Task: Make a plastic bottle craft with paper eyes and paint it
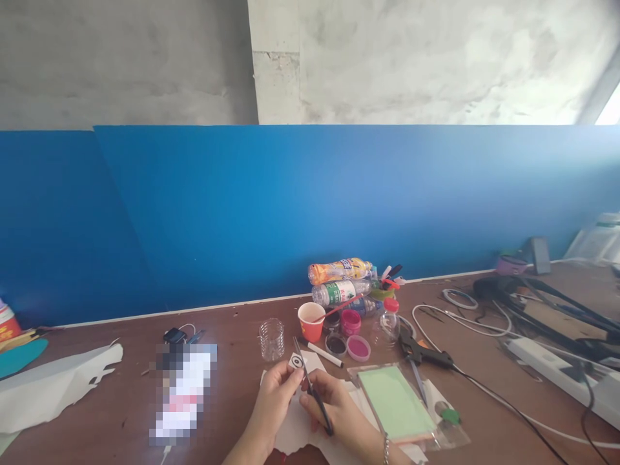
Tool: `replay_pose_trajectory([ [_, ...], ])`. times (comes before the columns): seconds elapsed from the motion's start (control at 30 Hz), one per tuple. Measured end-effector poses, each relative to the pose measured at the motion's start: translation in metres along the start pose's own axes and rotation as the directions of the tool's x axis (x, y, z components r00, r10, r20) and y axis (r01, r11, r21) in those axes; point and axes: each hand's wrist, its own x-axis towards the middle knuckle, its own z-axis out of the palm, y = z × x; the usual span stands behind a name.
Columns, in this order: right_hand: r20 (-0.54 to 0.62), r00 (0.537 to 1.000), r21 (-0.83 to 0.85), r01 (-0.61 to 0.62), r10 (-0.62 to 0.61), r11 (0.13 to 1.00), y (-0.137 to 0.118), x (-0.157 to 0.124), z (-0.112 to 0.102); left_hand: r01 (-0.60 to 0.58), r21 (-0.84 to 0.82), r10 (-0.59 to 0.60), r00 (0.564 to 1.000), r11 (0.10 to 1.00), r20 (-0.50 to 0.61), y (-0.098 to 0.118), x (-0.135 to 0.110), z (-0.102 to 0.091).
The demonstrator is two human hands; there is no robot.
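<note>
Between the fingers of my left hand (276,403) is a small piece of white paper (296,360) with a black ringed eye shape drawn on it. My right hand (334,407) grips a pair of black-handled scissors (317,395), blades pointing up and away, right beside the drawn shape. Whether the blades touch the paper, I cannot tell. Beneath both hands lie larger torn white sheets (290,429). Just beyond them are a capped white marker (322,353), a cut clear plastic bottle piece (272,339) and an orange paper cup (311,323) with a red brush handle leaning in it.
Open paint pots, one pink (351,321), stand behind the marker. Plastic bottles (341,292) lie stacked against the blue partition (290,206). To the right are green paper sheets (397,400), a black glue gun (423,354), cables and a power strip (557,368). A blurred lit phone (186,394) lies left.
</note>
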Motion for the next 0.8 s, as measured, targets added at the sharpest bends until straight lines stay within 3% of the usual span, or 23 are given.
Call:
replay_pose_trajectory([
  [0.27,0.043,0.999,-0.001,-0.024,0.024,1.0,0.002,-0.002,-0.001,0.005,0.005,-0.005,0.997,1.0,0.079,0.006,0.0,-0.005],
  [0.8,0.028,0.997,-0.021,-0.065,0.066,0.998,-0.01,-0.005,0.001,0.03,-0.013,-0.028,0.996,0.999,0.086,0.003,0.004,-0.009],
])
